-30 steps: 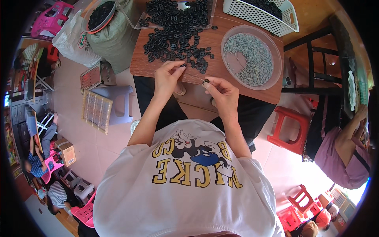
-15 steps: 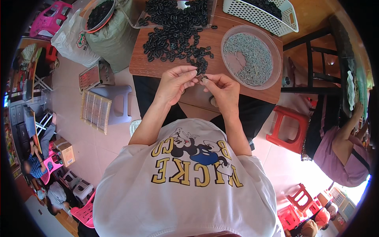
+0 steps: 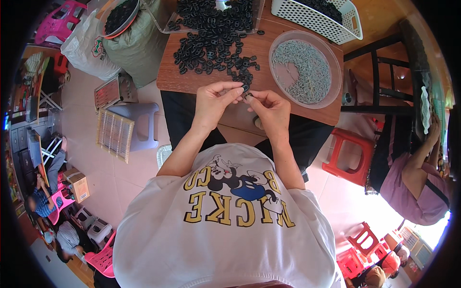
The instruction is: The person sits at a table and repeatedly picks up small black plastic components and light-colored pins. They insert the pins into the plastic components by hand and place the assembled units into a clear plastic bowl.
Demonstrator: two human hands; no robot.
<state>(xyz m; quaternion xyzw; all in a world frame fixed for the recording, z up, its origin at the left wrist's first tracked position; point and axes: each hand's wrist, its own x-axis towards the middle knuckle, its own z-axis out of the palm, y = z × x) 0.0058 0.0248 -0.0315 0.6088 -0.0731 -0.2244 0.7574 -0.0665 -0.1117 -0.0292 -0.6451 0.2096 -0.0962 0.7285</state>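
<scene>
Holding 1 black piece (image 3: 246, 88) each (pinched), left hand (image 3: 211, 104) and right hand (image 3: 272, 107) are close together.

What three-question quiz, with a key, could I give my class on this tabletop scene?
1. Multiple choice: what colour are the two-holed oval pieces heaped left of the round plastic tub? A grey, B black, C red.
2. True or false: the left hand and right hand are close together at the near edge of the wooden table.
3. Short answer: which sits farther from the person's body, the tub or the white perforated basket?

Key: 1. B. 2. True. 3. The white perforated basket.
</scene>
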